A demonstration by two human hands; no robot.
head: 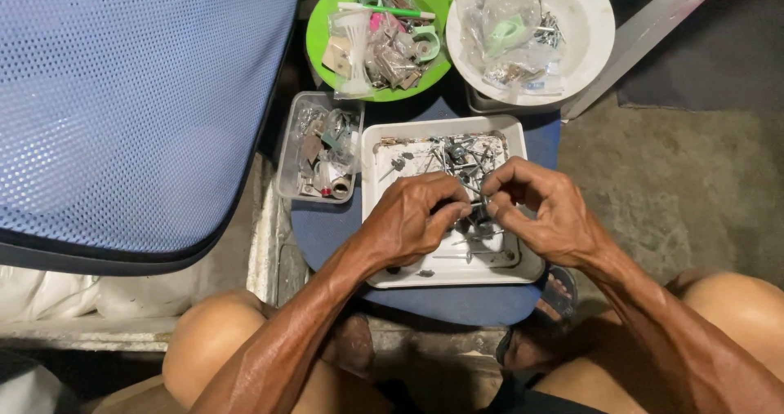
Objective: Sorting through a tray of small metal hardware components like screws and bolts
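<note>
A white rectangular tray [372, 161] rests on a blue seat pad and holds a heap of grey screws and nails [460, 153]. Over the tray's middle, my left hand [419, 218] and my right hand [539, 210] meet fingertip to fingertip. Between them they pinch one small grey screw [476, 204]; which hand bears most of it I cannot tell. A few loose screws [482, 238] lie on the tray floor under my fingers.
A clear plastic box [287, 169] of metal bits sits left of the tray. Behind stand a green plate [317, 30] with clips and hardware and a white plate [592, 30] with plastic bags. A blue mesh chair back [131, 104] fills the left. My knees frame the bottom.
</note>
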